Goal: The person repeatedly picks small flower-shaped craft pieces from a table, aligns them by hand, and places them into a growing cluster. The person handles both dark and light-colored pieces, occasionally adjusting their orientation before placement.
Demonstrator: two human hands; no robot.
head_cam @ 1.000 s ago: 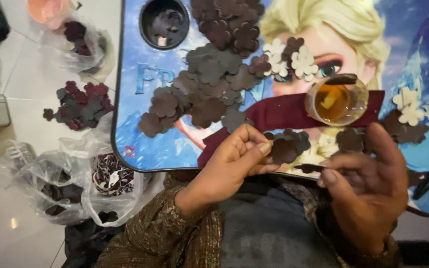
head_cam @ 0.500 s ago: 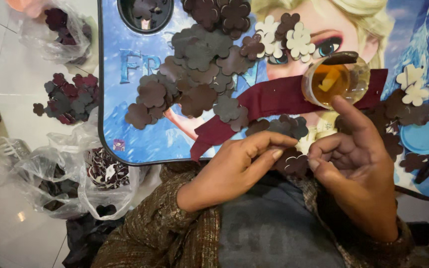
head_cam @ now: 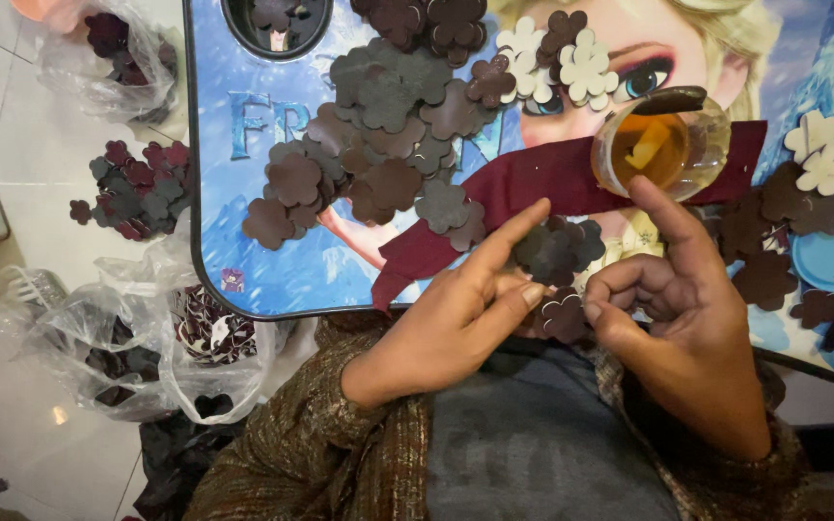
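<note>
Head view shows both hands meeting at the near edge of the blue picture-printed lap tray. Left hand and right hand pinch one dark brown flower-shaped foam cutout between their fingertips, each index finger stretched out. Beyond the cutout on the tray lie a maroon fabric strip, a heap of brown flower cutouts and a small clear cup of amber glue. Clear plastic bags of cutouts sit on the floor left of the tray.

Left hand and right hand pinch a dark flower cutout just below the maroon strip; glue cup rests on it.
</note>
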